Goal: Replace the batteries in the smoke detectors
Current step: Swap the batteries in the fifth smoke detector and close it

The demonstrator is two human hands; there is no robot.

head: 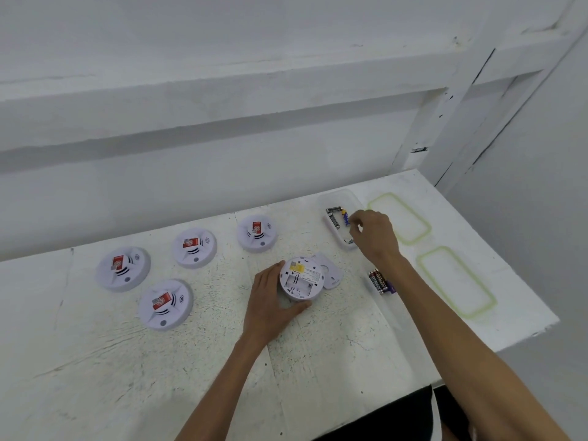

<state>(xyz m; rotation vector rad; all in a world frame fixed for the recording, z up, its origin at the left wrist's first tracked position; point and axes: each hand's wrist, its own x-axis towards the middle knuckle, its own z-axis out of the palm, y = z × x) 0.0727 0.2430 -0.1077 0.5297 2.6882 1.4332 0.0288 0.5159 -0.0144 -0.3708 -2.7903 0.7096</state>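
A white smoke detector (pixel 302 281) lies back side up in the middle of the table, its battery bay open and showing no batteries. My left hand (pixel 270 303) cups its left and front rim. Its round back plate (pixel 331 271) rests against its right side. My right hand (pixel 375 237) reaches into a clear container (pixel 334 198), fingertips pinched on the end of a blue battery (pixel 345 218). Two dark batteries (pixel 333 215) lie beside it. Several purple batteries (pixel 380 281) sit in a second clear container (pixel 393 316), partly hidden under my right forearm.
Several more smoke detectors lie face up with red stickers to the left: (pixel 257 233), (pixel 194 247), (pixel 123 268), (pixel 165 304). Two green-rimmed clear lids (pixel 424 229), (pixel 490 302) lie at the right. The table's right edge (pixel 521 342) is close by. A white wall stands behind.
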